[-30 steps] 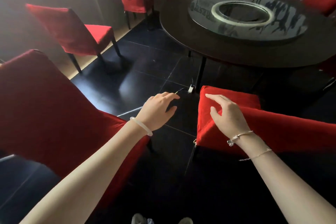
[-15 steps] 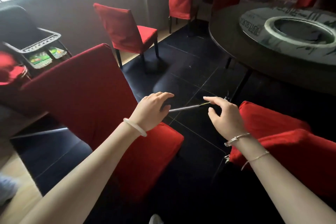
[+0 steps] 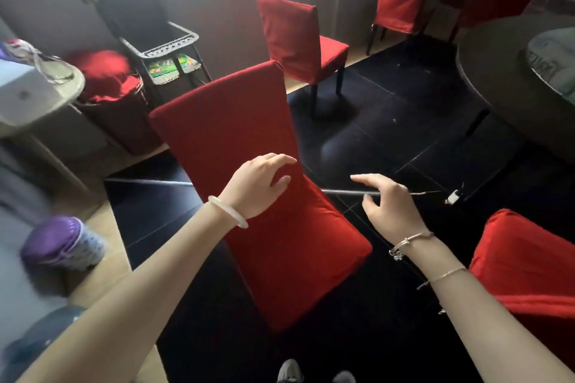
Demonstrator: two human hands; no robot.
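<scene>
Head: left hand [image 3: 258,186] over chair [image 3: 224,134], right hand [image 3: 389,211] beyond its edge

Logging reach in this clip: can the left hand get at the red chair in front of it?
Probably yes: the left hand is open right above the chair, its backrest just ahead, nothing between them.

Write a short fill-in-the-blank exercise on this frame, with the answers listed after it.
The left hand reaches toward a chair covered in ____ cloth.
The pale bangle sits on the ____ wrist.
The wrist of the right hand carries ____ thin bracelets.
The dark table at the right edge has a ____ top.
Missing words: red; left; two; round.
</scene>
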